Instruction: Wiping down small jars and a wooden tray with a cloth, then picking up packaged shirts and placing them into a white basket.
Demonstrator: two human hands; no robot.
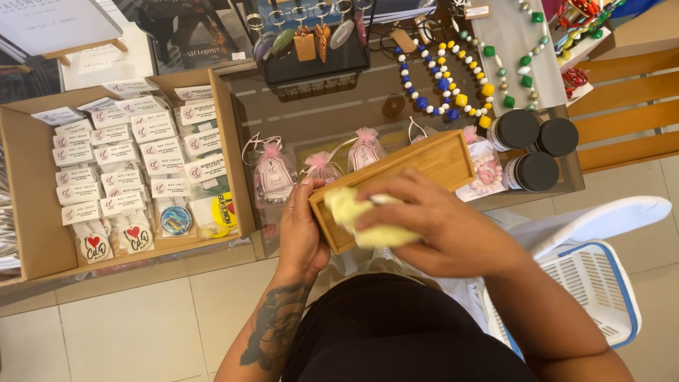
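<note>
A shallow wooden tray (pixel 438 161) is tilted over the edge of a glass display table (pixel 339 113). My left hand (pixel 300 230) grips its near left end, thumb on the rim. My right hand (pixel 442 223) presses a pale yellow cloth (pixel 353 212) into the tray's inner corner. My forearm below the left hand bears a dark tattoo.
A cardboard box (pixel 32 184) of packaged key chains sits at the left. Small pink organza bags (pixel 274 173), bead necklaces (pixel 453 78), three dark-lidded jars (pixel 534 170) and a rack of hanging key rings (pixel 311 35) lie on the table. A white-and-blue plastic basket (pixel 601 283) stands at the right.
</note>
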